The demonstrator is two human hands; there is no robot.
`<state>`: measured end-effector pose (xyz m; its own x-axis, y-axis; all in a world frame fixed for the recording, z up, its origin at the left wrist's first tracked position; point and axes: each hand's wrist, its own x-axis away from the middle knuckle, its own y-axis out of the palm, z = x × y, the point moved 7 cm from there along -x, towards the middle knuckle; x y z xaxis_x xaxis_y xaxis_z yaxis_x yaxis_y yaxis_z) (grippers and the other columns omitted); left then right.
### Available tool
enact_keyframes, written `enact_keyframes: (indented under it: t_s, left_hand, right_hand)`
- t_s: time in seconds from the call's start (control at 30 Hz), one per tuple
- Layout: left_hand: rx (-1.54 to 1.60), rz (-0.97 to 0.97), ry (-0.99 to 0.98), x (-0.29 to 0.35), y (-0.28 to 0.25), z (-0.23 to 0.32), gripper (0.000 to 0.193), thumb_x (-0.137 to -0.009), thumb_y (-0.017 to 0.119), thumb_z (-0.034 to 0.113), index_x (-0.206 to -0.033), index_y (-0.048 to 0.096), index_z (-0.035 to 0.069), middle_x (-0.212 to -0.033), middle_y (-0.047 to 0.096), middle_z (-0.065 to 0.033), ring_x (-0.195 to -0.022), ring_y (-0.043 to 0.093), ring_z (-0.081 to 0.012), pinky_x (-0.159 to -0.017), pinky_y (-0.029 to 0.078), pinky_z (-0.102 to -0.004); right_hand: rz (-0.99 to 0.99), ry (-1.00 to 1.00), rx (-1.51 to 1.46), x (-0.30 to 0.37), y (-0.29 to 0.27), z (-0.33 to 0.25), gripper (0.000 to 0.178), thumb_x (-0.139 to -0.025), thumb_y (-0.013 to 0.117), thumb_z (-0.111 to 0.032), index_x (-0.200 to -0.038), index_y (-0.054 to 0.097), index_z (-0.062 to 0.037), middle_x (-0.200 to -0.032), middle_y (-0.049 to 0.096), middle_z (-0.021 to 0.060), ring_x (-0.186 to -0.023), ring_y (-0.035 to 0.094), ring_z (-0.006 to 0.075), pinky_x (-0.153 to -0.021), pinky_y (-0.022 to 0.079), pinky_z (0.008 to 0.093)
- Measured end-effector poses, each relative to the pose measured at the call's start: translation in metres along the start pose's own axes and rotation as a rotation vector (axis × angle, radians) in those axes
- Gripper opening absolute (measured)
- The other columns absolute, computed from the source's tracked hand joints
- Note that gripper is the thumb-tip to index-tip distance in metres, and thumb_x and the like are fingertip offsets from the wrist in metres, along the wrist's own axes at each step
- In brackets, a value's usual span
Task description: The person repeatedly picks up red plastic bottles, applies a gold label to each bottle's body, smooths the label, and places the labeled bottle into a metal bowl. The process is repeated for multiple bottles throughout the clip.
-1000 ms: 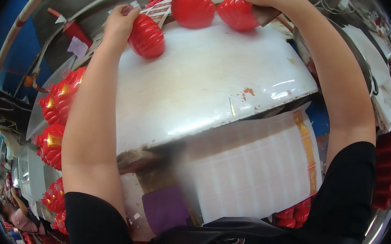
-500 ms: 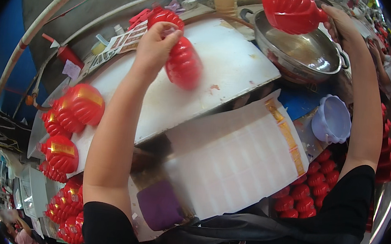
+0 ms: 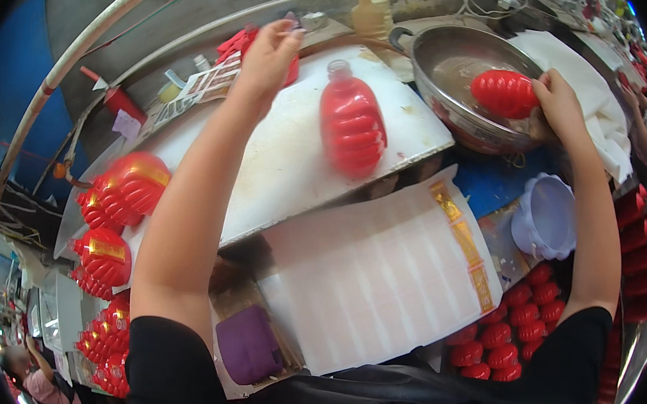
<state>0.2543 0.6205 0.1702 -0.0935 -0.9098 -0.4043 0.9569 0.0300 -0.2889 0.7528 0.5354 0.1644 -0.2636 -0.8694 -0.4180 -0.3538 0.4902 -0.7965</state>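
Left hand [image 3: 272, 51] now up at the far edge of the white board [image 3: 280, 166], fingers curled on a small red piece [image 3: 247, 40], grip closed but mostly hidden; half a second ago it was gripping the red ribbed bottle [image 3: 351, 126], which now lies free on the board, neck pointing away, hand well apart from it; right hand [image 3: 558, 104] has come down from mid-air, fingers wrapped around a red ribbed shell [image 3: 504, 92], holding it inside the steel bowl [image 3: 458, 118]; white label sheet [image 3: 378, 279] below the board, unchanged; red shells [image 3: 502, 339] piled lower right; finished red lanterns [image 3: 123, 197] at left.
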Motion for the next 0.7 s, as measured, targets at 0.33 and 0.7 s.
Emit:
enact_keyframes:
  t_s: [0.33,0.7]
  left_hand:
    - [-0.359,0.195,-0.217,-0.068,-0.059,-0.078,0.081,-0.093,0.074,0.020,-0.161,0.033,0.004,-0.145,0.057,-0.0231,-0.127,0.061,-0.0313,-0.104,0.052,-0.0416]
    - [-0.634,0.414,-0.120,-0.078,-0.089,-0.086,0.037,-0.090,0.077,0.034,-0.115,0.070,0.007,-0.110,0.075,-0.0108,-0.103,0.071,-0.0265,-0.092,0.055,-0.0384]
  right_hand:
    - [-0.352,-0.030,0.199,0.007,0.007,-0.010,0.035,-0.075,0.079,-0.014,-0.085,0.046,-0.0068,-0.076,0.055,0.0085,-0.073,0.057,0.0181,-0.065,0.048,0.0343]
    - [-0.379,0.075,-0.132,-0.007,0.014,0.035,0.028,-0.097,0.070,-0.030,-0.092,0.049,-0.0117,-0.078,0.055,-0.0008,-0.069,0.054,0.0080,-0.063,0.044,0.0241]
